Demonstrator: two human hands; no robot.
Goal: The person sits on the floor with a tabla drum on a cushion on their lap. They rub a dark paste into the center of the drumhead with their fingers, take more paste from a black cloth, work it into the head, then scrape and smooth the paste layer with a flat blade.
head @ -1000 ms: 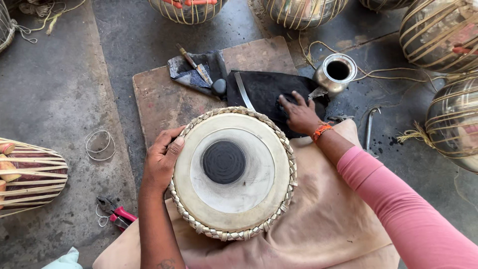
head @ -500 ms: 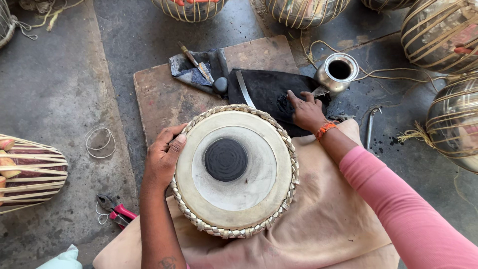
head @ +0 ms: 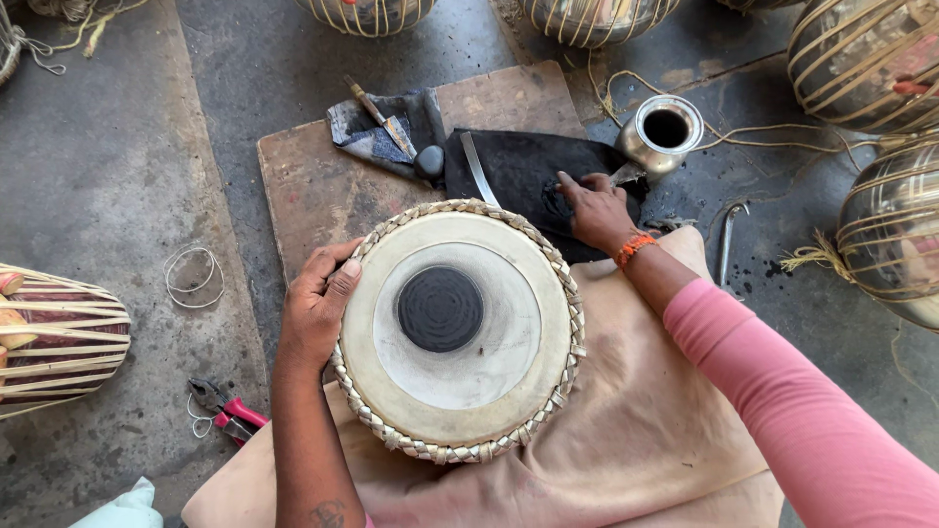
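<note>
A round drum [head: 458,328] with a pale skin head, a black centre patch and a braided rim stands on a tan cloth [head: 626,440]. My left hand [head: 318,303] grips the drum's left rim, thumb on the skin. My right hand [head: 592,207], with an orange wristband and pink sleeve, reaches past the drum and presses its fingers into black paste on a dark slab [head: 528,176] behind it. A flat metal strip [head: 479,168] lies on that slab.
A small metal pot [head: 663,132] stands right of the slab. A chisel-like tool [head: 381,112] and a dark stone lie on a rag. Red-handled pliers [head: 227,406], a wire ring [head: 193,277], a metal hook [head: 726,240] and several other drums lie around on the floor.
My right hand has shifted a little over the dark slab, its fingers working the black paste. My left hand stays on the drum's rim.
</note>
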